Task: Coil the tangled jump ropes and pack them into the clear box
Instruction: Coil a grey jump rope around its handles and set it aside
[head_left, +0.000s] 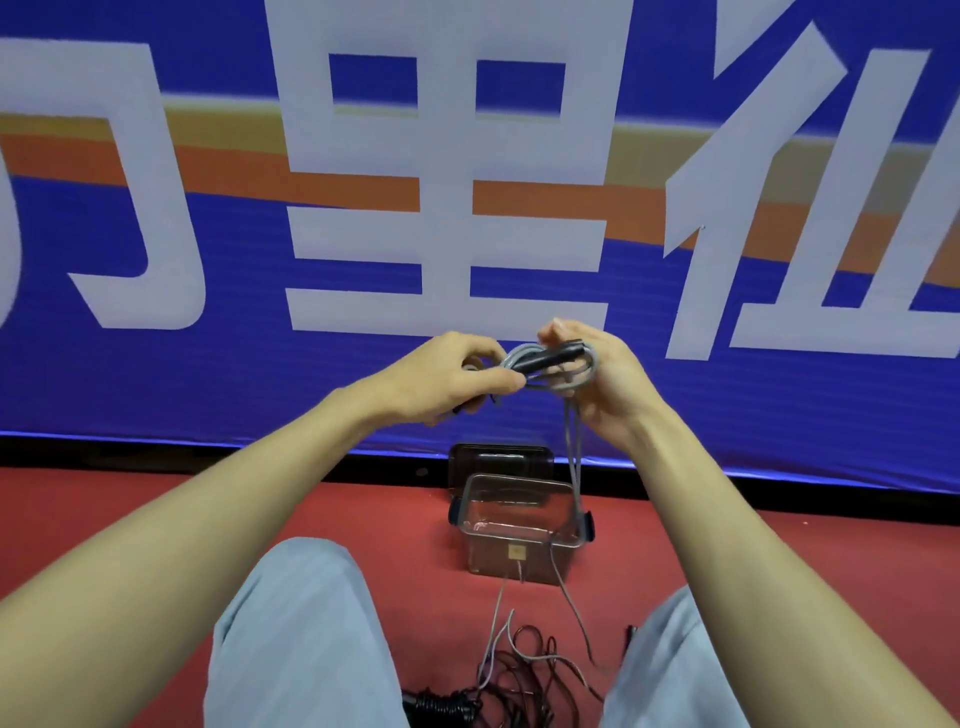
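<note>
I hold a grey jump rope (574, 467) up at chest height, several loops of it gathered between my hands. My left hand (447, 379) pinches the loops and a black handle (550, 356) from the left. From the right, my right hand (602, 374) curls round the coil. Two grey strands hang down from the coil, past the clear box (519, 525), to the floor. That box stands open on the red floor in front of my knees. A dark jump rope (524, 680) lies tangled on the floor between my legs.
The box's dark clear lid (498, 460) leans behind it against a blue banner wall (208, 364) with large white characters. My knees in light grey trousers (296, 634) flank the tangled pile. Red carpet (130, 509) stretches to both sides.
</note>
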